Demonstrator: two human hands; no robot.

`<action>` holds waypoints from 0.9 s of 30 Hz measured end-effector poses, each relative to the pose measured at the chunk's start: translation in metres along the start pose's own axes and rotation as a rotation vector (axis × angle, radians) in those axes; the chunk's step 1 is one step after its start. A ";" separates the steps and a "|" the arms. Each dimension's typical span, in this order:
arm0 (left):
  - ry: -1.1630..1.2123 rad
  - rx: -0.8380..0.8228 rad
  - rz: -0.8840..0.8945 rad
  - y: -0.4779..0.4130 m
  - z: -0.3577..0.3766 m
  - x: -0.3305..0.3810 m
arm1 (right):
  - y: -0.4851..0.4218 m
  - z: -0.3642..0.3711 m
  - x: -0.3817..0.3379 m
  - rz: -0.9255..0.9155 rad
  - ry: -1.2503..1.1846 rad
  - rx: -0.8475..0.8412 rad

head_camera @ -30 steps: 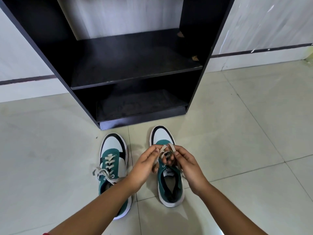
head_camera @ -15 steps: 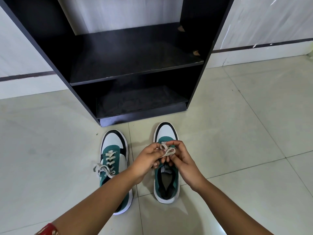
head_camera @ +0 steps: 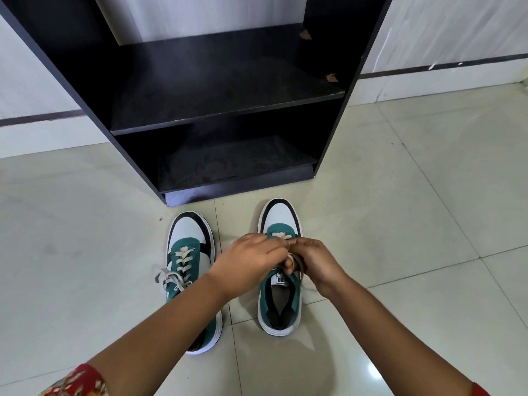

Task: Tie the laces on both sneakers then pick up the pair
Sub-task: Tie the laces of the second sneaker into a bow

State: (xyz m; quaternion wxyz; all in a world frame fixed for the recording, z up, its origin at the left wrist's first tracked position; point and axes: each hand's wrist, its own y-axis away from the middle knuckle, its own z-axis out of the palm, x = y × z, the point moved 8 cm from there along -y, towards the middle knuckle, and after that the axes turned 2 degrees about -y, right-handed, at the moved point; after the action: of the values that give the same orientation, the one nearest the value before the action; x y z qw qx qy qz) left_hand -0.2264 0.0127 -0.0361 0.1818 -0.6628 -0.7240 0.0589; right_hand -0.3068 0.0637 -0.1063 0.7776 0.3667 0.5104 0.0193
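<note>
Two teal, white and black sneakers stand side by side on the tiled floor, toes toward a shelf. The left sneaker has its pale laces knotted in a bow that hangs to its left. Over the right sneaker, my left hand and my right hand meet above the tongue, both pinching its pale laces. My fingers hide most of the lace. My left forearm crosses the heel of the left sneaker.
A black open shelf unit with two bare boards stands right behind the toes. Pale floor tiles spread to both sides. A white wall with a dark stripe runs behind.
Both hands have closed in lower over the right sneaker's tongue, and the lace loops that stuck out between the fingers are now mostly covered. The view has shifted slightly.
</note>
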 end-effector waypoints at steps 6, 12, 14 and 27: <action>-0.018 -0.118 0.066 -0.012 -0.002 0.008 | 0.006 0.003 0.001 -0.025 -0.097 -0.039; 1.131 -0.210 -1.017 0.011 0.039 -0.039 | 0.027 -0.001 -0.005 -0.315 0.215 0.117; 1.232 -0.204 -1.098 0.017 0.045 -0.041 | 0.032 0.001 -0.005 -0.393 0.403 0.147; 1.743 -0.009 -1.451 0.061 0.065 -0.031 | 0.033 -0.028 0.047 0.174 -0.547 0.156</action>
State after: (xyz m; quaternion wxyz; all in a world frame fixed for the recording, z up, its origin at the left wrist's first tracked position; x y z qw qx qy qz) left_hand -0.1899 -0.0004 -0.1219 0.6128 0.0976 -0.5643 -0.5445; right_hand -0.2952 0.1219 -0.1296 0.8511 0.4595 0.2483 -0.0528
